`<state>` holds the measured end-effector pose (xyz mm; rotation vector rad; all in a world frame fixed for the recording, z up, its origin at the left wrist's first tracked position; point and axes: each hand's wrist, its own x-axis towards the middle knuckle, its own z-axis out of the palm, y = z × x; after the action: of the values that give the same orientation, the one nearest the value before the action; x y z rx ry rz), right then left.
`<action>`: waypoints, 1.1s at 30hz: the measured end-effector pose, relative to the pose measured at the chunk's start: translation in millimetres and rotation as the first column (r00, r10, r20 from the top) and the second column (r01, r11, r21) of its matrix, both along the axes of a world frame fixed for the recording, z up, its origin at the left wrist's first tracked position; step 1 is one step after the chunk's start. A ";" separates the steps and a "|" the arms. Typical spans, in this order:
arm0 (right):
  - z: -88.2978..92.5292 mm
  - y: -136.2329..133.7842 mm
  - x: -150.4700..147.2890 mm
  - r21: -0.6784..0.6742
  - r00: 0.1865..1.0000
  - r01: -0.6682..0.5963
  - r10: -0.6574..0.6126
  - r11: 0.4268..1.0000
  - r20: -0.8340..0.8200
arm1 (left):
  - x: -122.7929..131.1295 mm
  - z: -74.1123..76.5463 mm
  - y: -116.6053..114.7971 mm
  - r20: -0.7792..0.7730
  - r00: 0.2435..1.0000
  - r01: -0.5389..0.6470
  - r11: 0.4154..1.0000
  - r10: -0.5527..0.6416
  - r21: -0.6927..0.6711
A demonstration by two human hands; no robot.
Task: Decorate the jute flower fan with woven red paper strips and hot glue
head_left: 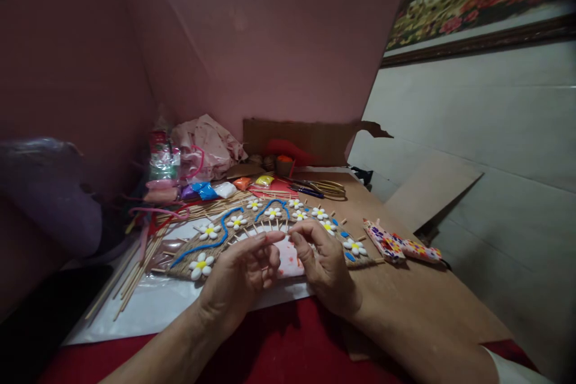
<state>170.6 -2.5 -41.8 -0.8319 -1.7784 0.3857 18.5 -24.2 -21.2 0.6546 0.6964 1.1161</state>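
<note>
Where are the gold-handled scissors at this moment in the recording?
In the head view, the gold-handled scissors lie right of centre, beyond the right hand and the flower-decorated arch, beside a dark-blue-handled tool.

hands (243, 273): 2 | visible white-petalled flowers (354, 246): 10 | yellow packet (264, 180): 1 | framed picture (472, 3): 1

1. Pretty sure it's a home, more exactly somebody's craft corner.
2. Big giveaway: that framed flowery picture (472, 3) hung on a pale tiled wall (486, 114). Total house decor.
3. A plain pink panel (270, 42) kinda closes in the back of the desk (432, 300).
4. Hobby stuff everywhere: coloured packets (207, 191), loose wooden sticks (135, 276), gold-handled scissors (330, 189), crumpled pink cloth (209, 141).
5. Plus a daisy-covered arched piece (273, 213), which looks super handmade.
</note>
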 end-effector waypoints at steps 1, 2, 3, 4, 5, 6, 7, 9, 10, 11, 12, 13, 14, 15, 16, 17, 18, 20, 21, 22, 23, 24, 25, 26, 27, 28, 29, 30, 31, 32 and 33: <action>0.1 0.4 0.5 -0.006 1.000 -0.001 0.001 1.000 -0.002 | 0.1 0.1 0.2 -0.004 1.000 -0.003 1.000 0.003 -0.007; 0.1 0.7 0.8 -0.020 1.000 -0.006 0.005 1.000 -0.008 | 0.0 0.2 0.4 -0.008 1.000 -0.005 1.000 0.005 -0.012; 0.1 0.7 1.0 -0.039 1.000 -0.014 0.013 0.999 -0.015 | -0.1 0.3 0.6 -0.010 1.000 -0.007 1.000 0.006 -0.013; 0.1 0.6 1.1 -0.059 0.999 -0.026 0.024 0.998 -0.025 | -0.3 0.3 0.8 -0.013 1.000 -0.007 1.000 0.007 -0.012; 0.0 0.4 1.1 -0.077 0.999 -0.039 0.036 0.996 -0.037 | -0.5 0.2 0.9 -0.014 1.000 -0.010 1.000 0.010 -0.010; -0.1 0.2 1.1 -0.090 0.998 -0.052 0.048 0.995 -0.050 | -0.7 0.1 0.9 -0.016 1.000 -0.014 1.000 0.014 -0.009; -0.3 0.0 1.2 -0.097 0.996 -0.065 0.060 0.993 -0.061 | -0.9 0.1 0.8 -0.019 1.000 -0.021 1.000 0.021 -0.008; -0.9 0.1 1.7 -0.105 0.994 -0.088 0.080 0.991 -0.078 | -1.0 0.0 0.4 -0.031 0.999 -0.036 0.999 0.036 -0.005; -1.2 0.5 2.0 -0.105 0.992 -0.097 0.088 0.990 -0.087 | -1.0 0.1 0.2 -0.037 0.999 -0.039 0.999 0.039 -0.003; -1.5 1.1 2.3 -0.103 0.991 -0.106 0.096 0.989 -0.097 | -1.0 0.1 0.0 -0.040 0.998 -0.039 0.999 0.039 -0.003; -1.7 2.0 2.6 -0.100 0.989 -0.113 0.102 0.989 -0.110 | -1.0 0.1 -0.1 -0.040 0.999 -0.037 0.999 0.037 -0.003; -1.9 2.9 2.8 -0.095 0.986 -0.118 0.106 0.988 -0.128 | -1.1 0.1 -0.2 -0.037 0.999 -0.034 0.999 0.034 -0.003; -2.0 4.0 2.9 -0.091 0.983 -0.120 0.105 0.989 -0.153 | -1.2 0.0 -0.2 -0.031 0.999 -0.029 1.000 0.029 -0.003; -2.1 5.1 2.8 -0.094 0.978 -0.120 0.102 0.988 -0.179 | -1.3 0.0 0.0 -0.029 0.999 -0.026 1.000 0.026 -0.002; -2.2 6.3 2.7 -0.103 0.974 -0.120 0.097 0.987 -0.205 | -1.5 -0.1 0.2 -0.028 0.999 -0.024 1.000 0.024 -0.001; -2.4 7.3 2.7 -0.115 0.969 -0.119 0.090 0.986 -0.228 | -1.7 -0.1 0.5 -0.027 0.999 -0.025 1.000 0.024 -0.001; -2.6 8.2 2.6 -0.128 0.966 -0.117 0.083 0.985 -0.245 | -1.8 -0.1 0.8 -0.026 0.999 -0.023 1.000 0.023 -0.003; -3.2 9.4 2.9 -0.149 0.963 -0.120 0.079 0.981 -0.256 | -2.0 0.3 1.2 -0.019 1.000 -0.023 1.000 0.023 -0.010; -3.4 9.5 3.1 -0.155 0.963 -0.131 0.088 0.979 -0.255 | -1.9 0.6 1.3 -0.016 1.000 -0.024 1.000 0.024 -0.014; -3.6 9.3 3.3 -0.161 0.962 -0.149 0.105 0.976 -0.251 | -1.9 0.9 1.3 -0.014 1.000 -0.026 1.000 0.026 -0.017; -3.6 8.6 3.5 -0.166 0.961 -0.175 0.132 0.970 -0.245 | -1.8 1.1 1.1 -0.015 1.000 -0.027 0.999 0.027 -0.019; -3.3 7.4 3.8 -0.169 0.957 -0.207 0.164 0.964 -0.238 | -1.7 1.2 0.9 -0.017 0.999 -0.030 0.999 0.029 -0.019; -2.9 5.9 3.9 -0.167 0.953 -0.238 0.196 0.957 -0.231 | -1.7 1.2 0.6 -0.018 0.999 -0.032 0.999 0.032 -0.018; -2.2 4.1 4.1 -0.162 0.948 -0.266 0.228 0.950 -0.221 | -1.7 1.1 0.3 -0.018 0.999 -0.033 0.999 0.032 -0.016; -1.3 2.2 4.4 -0.157 0.944 -0.292 0.257 0.943 -0.208 | -1.7 0.9 0.0 -0.015 0.999 -0.030 0.999 0.030 -0.012; -0.4 0.1 4.7 -0.155 0.940 -0.312 0.281 0.937 -0.194 | -1.8 0.7 -0.2 -0.011 1.000 -0.028 1.000 0.027 -0.008; 0.6 -1.9 5.2 -0.155 0.939 -0.324 0.297 0.933 -0.175 | -1.9 0.4 -0.4 -0.007 1.000 -0.024 1.000 0.024 -0.005; 1.5 -3.7 5.7 -0.156 0.941 -0.326 0.304 0.932 -0.150 | -2.0 0.2 -0.5 -0.006 1.000 -0.020 1.000 0.020 -0.002; 2.3 -5.4 6.2 -0.155 0.945 -0.322 0.306 0.934 -0.118 | -2.2 -0.1 -0.6 -0.005 1.000 -0.019 1.000 0.019 0.002; 2.9 -6.7 6.7 -0.144 0.949 -0.314 0.306 0.938 -0.080 | -2.4 -0.3 -0.6 -0.007 1.000 -0.019 1.000 0.019 0.006; 3.3 -7.7 7.1 -0.118 0.951 -0.311 0.309 0.943 -0.036 | -2.6 -0.6 -0.5 -0.009 1.000 -0.020 1.000 0.020 0.008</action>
<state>177.7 -10.3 -38.4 -0.6290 -1.8877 0.7126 15.9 -24.6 -21.8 0.6607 0.7077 1.1359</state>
